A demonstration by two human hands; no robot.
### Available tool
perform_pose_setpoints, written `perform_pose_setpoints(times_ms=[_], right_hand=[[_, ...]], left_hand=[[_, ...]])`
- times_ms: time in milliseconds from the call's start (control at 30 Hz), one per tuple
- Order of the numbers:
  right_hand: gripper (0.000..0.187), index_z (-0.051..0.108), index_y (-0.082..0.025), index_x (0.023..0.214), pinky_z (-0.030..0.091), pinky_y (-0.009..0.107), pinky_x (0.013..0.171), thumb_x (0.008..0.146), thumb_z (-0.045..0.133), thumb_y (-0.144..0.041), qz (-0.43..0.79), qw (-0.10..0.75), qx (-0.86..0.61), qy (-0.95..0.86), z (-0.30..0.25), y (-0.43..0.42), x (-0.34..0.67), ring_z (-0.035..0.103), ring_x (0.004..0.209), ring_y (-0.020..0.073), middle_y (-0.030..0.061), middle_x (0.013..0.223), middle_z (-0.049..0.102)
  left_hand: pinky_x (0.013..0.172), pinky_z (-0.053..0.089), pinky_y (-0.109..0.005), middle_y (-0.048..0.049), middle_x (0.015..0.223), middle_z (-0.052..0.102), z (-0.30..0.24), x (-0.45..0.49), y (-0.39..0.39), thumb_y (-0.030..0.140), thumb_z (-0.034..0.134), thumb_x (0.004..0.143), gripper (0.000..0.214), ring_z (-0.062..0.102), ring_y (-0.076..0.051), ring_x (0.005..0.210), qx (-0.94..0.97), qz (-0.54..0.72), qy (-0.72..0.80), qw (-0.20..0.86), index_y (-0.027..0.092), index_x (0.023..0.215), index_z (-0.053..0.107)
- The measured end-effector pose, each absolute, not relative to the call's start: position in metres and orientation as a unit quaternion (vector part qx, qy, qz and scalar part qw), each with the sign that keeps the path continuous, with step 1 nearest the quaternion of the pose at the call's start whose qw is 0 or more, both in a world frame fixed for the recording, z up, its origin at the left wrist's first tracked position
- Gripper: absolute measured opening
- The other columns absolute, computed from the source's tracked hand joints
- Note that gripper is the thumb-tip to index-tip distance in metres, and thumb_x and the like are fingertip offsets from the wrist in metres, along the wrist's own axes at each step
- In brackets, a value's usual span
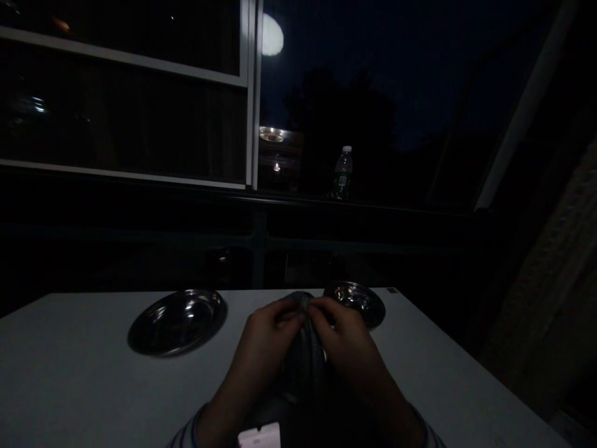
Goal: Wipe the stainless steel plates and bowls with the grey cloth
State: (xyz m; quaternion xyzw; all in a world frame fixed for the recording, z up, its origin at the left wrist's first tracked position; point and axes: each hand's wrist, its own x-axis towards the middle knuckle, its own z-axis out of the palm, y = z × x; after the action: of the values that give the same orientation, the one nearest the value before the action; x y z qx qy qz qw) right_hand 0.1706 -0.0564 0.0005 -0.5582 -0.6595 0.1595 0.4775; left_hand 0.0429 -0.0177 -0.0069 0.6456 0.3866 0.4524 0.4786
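The scene is very dark. My left hand (pixel 269 339) and my right hand (pixel 342 339) meet above a white table (pixel 69 379). Both pinch the top edge of a dark grey, finely patterned thing (pixel 305 361) that hangs down between them; it looks like cloth or mesh, I cannot tell which. Fingers of both hands are closed on its upper rim. A shiny metal dish (pixel 177 320) lies to the left of my hands. A smaller metal bowl (pixel 357 298) sits just behind my right hand.
A plastic water bottle (pixel 342 174) stands on the dark window ledge beyond the table. Window frames (pixel 249 93) and a lamp reflection (pixel 272 35) fill the background. A small pale object (pixel 260 435) shows at the bottom edge near my wrists.
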Motion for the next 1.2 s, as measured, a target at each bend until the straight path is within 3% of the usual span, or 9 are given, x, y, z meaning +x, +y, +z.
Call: perform_pose_setpoints(times_ms=[167, 400, 533, 600, 733, 833, 967, 1200], right_hand=[[0.026, 0.067, -0.019, 0.095, 0.046, 0.028, 0.074, 0.084, 0.045, -0.028, 0.125, 0.474, -0.580, -0.650, 0.008, -0.059, 0.185, 0.063, 0.084, 0.0180, 0.0052, 0.085, 0.069], [0.029, 0.067, -0.015, 0.089, 0.045, 0.031, 0.069, 0.080, 0.050, -0.036, 0.145, 0.509, -0.612, -0.587, 0.015, -0.058, 0.229, 0.061, 0.076, 0.0187, 0.0065, 0.084, 0.067], [0.040, 0.057, -0.013, 0.110, 0.044, 0.027, 0.060, 0.077, 0.055, -0.035, 0.176, 0.558, -0.591, -0.555, 0.012, -0.055, 0.246, 0.059, 0.068, 0.0157, 0.0026, 0.075, 0.065], [0.042, 0.055, -0.016, 0.115, 0.046, 0.028, 0.066, 0.077, 0.056, -0.034, 0.174, 0.572, -0.578, -0.556, 0.010, -0.055, 0.252, 0.061, 0.076, 0.0161, 0.0034, 0.083, 0.067], [0.031, 0.065, -0.019, 0.102, 0.043, 0.035, 0.086, 0.077, 0.056, -0.034, 0.214, 0.547, -0.582, -0.562, 0.009, -0.056, 0.260, 0.059, 0.097, 0.0198, 0.0065, 0.103, 0.066], [0.032, 0.064, -0.019, 0.104, 0.042, 0.038, 0.089, 0.076, 0.057, -0.032, 0.232, 0.516, -0.588, -0.578, 0.009, -0.056, 0.263, 0.059, 0.099, 0.0212, 0.0069, 0.105, 0.066], [0.030, 0.066, -0.015, 0.097, 0.042, 0.037, 0.088, 0.077, 0.052, -0.033, 0.157, 0.511, -0.613, -0.581, 0.007, -0.052, 0.267, 0.060, 0.094, 0.0210, 0.0083, 0.098, 0.067], [0.029, 0.062, -0.015, 0.090, 0.045, 0.031, 0.073, 0.077, 0.047, -0.036, 0.121, 0.549, -0.614, -0.554, 0.005, -0.044, 0.264, 0.060, 0.083, 0.0188, 0.0061, 0.090, 0.065]], left_hand=[[0.074, 0.047, -0.032, -0.0062, 0.083, 0.072, -0.001, 0.028, -0.007, 0.032, 0.057, 0.072, 0.024, 0.065, -0.022, 0.081, 0.682, 0.433, 0.416, 0.416, 0.016, 0.085, 0.071], [0.066, 0.047, -0.027, -0.0072, 0.080, 0.071, 0.009, -0.007, 0.013, 0.034, 0.067, 0.066, 0.028, 0.063, -0.018, 0.074, 0.571, 0.466, 0.426, 0.524, 0.013, 0.084, 0.069], [0.065, 0.048, -0.026, -0.0038, 0.073, 0.069, 0.009, -0.020, 0.020, 0.029, 0.073, 0.060, 0.042, 0.064, -0.016, 0.070, 0.515, 0.515, 0.406, 0.552, 0.014, 0.098, 0.063], [0.067, 0.048, -0.028, -0.0037, 0.073, 0.069, 0.010, -0.024, 0.022, 0.028, 0.074, 0.059, 0.048, 0.064, -0.017, 0.071, 0.515, 0.521, 0.396, 0.553, 0.015, 0.103, 0.061], [0.076, 0.047, -0.030, -0.0069, 0.087, 0.071, 0.014, -0.029, 0.021, 0.032, 0.074, 0.058, 0.040, 0.064, -0.019, 0.082, 0.577, 0.502, 0.426, 0.482, 0.015, 0.094, 0.067], [0.081, 0.045, -0.032, -0.0066, 0.087, 0.071, 0.016, -0.032, 0.022, 0.036, 0.071, 0.059, 0.031, 0.063, -0.023, 0.085, 0.626, 0.501, 0.461, 0.381, 0.017, 0.084, 0.070], [0.079, 0.045, -0.032, -0.0046, 0.076, 0.071, 0.017, -0.039, 0.026, 0.038, 0.067, 0.062, 0.023, 0.062, -0.023, 0.080, 0.651, 0.496, 0.477, 0.321, 0.018, 0.073, 0.070], [0.055, 0.042, -0.023, 0.0021, 0.063, 0.058, 0.004, -0.034, 0.033, 0.036, 0.060, 0.069, 0.018, 0.054, -0.013, 0.059, 0.585, 0.501, 0.430, 0.471, 0.017, 0.072, 0.059]])
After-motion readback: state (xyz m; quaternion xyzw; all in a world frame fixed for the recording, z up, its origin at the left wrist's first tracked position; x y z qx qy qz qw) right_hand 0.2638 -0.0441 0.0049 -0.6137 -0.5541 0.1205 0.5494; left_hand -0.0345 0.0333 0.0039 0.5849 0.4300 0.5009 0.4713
